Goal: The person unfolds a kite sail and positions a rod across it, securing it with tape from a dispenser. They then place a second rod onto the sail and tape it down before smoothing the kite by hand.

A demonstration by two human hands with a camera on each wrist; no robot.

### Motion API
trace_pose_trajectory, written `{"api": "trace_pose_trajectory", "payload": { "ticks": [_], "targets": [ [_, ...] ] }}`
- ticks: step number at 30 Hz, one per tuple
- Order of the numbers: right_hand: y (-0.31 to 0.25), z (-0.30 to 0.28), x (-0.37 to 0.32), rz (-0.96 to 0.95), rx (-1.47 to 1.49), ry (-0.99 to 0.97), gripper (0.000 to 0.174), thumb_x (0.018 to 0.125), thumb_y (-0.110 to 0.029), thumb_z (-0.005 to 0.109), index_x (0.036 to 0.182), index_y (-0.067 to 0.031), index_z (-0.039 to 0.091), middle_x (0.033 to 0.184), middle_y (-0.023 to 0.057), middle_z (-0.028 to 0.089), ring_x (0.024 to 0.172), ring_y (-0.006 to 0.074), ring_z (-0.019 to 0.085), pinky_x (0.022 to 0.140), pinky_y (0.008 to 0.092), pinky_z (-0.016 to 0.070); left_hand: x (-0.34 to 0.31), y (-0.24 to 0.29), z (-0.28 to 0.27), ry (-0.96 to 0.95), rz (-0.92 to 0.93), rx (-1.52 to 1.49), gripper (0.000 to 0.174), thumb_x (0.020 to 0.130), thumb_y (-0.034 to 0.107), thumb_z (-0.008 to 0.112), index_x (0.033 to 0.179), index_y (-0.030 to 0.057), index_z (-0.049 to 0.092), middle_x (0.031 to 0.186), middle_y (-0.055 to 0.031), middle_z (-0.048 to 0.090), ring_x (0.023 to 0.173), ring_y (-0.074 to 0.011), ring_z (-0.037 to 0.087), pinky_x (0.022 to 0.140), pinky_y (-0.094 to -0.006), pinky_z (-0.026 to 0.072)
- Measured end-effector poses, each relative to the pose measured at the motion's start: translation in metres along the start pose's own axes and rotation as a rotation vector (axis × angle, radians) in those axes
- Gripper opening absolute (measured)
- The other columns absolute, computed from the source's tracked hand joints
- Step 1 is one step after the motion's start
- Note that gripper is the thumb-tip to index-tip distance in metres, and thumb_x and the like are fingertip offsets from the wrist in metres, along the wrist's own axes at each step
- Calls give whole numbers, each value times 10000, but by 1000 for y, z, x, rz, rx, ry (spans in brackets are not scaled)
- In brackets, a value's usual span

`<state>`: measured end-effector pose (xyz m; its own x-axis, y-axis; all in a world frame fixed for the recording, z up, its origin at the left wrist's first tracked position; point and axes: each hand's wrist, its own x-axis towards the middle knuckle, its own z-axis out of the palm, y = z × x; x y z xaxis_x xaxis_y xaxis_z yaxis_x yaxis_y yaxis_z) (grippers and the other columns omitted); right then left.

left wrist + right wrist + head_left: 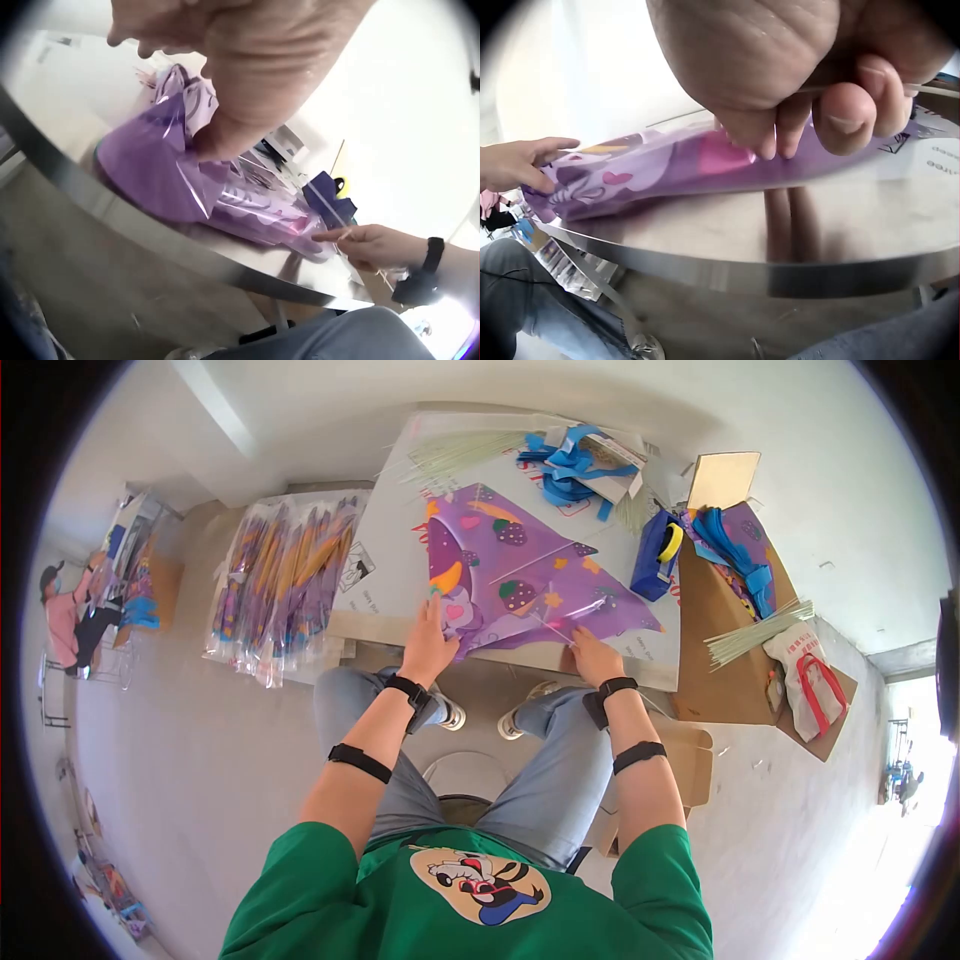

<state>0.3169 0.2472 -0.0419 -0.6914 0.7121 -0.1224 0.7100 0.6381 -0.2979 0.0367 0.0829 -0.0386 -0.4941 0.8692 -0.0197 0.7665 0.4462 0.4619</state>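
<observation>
A purple plastic kite sheet (550, 565) printed with strawberries, stars and hearts is spread over the table, its near edge folded up. My left hand (430, 640) grips the sheet's near left edge; in the left wrist view the thumb (214, 139) lies on the bunched purple film. At the near right part of the sheet, my right hand (597, 657) pinches a thin white rod (548, 623) with curled fingers. That rod slants over the film in the left wrist view. Part of the film under the right hand is hidden in the right wrist view.
Blue ribbons (570, 470) and thin pale rods (465, 452) lie at the table's back. A blue tape dispenser (652, 560) stands right of the sheet. Bagged kites (285, 575) are stacked to the left. A cardboard box (720, 660) at right bears more rods. Another person (65, 610) sits far left.
</observation>
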Motion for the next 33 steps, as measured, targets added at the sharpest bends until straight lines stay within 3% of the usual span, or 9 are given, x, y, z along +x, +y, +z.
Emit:
{"api": "trace_pose_trajectory", "payload": {
  "ticks": [2, 6, 17, 22, 26, 29, 30, 32, 33],
  "targets": [
    [0, 4, -1, 74, -38, -86, 349, 931, -248, 454, 1247, -110, 514, 1363, 60, 499, 1029, 326, 616, 816, 459, 518, -5, -4, 8, 17, -91, -562, 883, 718, 192, 740, 1437, 17, 257, 1432, -280, 334, 1299, -419, 377, 1060, -424, 347],
    [-5, 3, -9, 91, -119, -99, 331, 939, -254, 443, 1226, -111, 524, 1377, 54, 489, 1043, 324, 611, 817, 463, 518, -28, 5, 13, 180, 98, -453, 819, 767, 177, 705, 1428, -1, 255, 1346, -290, 438, 1214, -423, 463, 1007, -422, 398],
    [2, -1, -29, 26, -92, -215, 287, 939, -236, 440, 1163, -97, 553, 1319, 84, 531, 1058, 319, 595, 860, 446, 497, 7, -35, 12, 308, -131, -496, 455, 896, 140, 538, 1300, -23, 408, 1145, -254, 584, 1062, -399, 573, 905, -429, 453],
    [-2, -10, -42, 25, -71, -265, 250, 927, -230, 460, 1101, -100, 583, 1161, 104, 598, 1027, 335, 597, 829, 463, 496, 7, -55, 22, -207, -645, -1369, 318, 904, 164, 558, 1164, -19, 543, 1046, -103, 639, 944, -207, 621, 811, -332, 490],
    [-2, -6, -51, 36, -18, -173, 238, 920, -249, 476, 1059, -95, 593, 1080, 107, 629, 992, 347, 606, 803, 479, 500, -10, -54, 21, -21, -750, -1087, 321, 906, 189, 561, 1148, -22, 544, 1021, -99, 648, 890, -215, 632, 786, -344, 506],
    [-8, -11, -50, 76, 12, -192, 241, 919, -261, 480, 1032, -90, 607, 1057, 129, 638, 976, 354, 612, 795, 487, 501, -18, -37, 21, 400, -107, -75, 545, 777, 201, 707, 1251, 37, 493, 1279, -178, 510, 1209, -310, 476, 1007, -483, 381],
    [-12, -14, -49, 79, 17, -194, 241, 919, -261, 480, 1032, -90, 607, 1057, 129, 638, 976, 354, 612, 795, 487, 501, -19, -21, 13, 395, -105, -72, 545, 777, 201, 707, 1251, 37, 493, 1279, -178, 510, 1209, -310, 476, 1007, -483, 381],
    [-17, -17, -47, 149, -14, -213, 245, 921, -265, 473, 1008, -93, 625, 1016, 148, 649, 963, 358, 617, 787, 490, 502, -20, 10, 4, 254, 393, 15, 663, 718, 225, 738, 1307, 93, 467, 1383, -194, 403, 1306, -370, 347, 1080, -498, 267],
    [-14, -11, -49, 153, -13, -215, 245, 921, -265, 473, 1008, -93, 625, 1016, 148, 649, 963, 358, 617, 787, 490, 502, -18, 16, 7, 250, 396, 14, 663, 718, 225, 738, 1307, 93, 467, 1383, -194, 403, 1306, -370, 347, 1080, -498, 267]
  ]
}}
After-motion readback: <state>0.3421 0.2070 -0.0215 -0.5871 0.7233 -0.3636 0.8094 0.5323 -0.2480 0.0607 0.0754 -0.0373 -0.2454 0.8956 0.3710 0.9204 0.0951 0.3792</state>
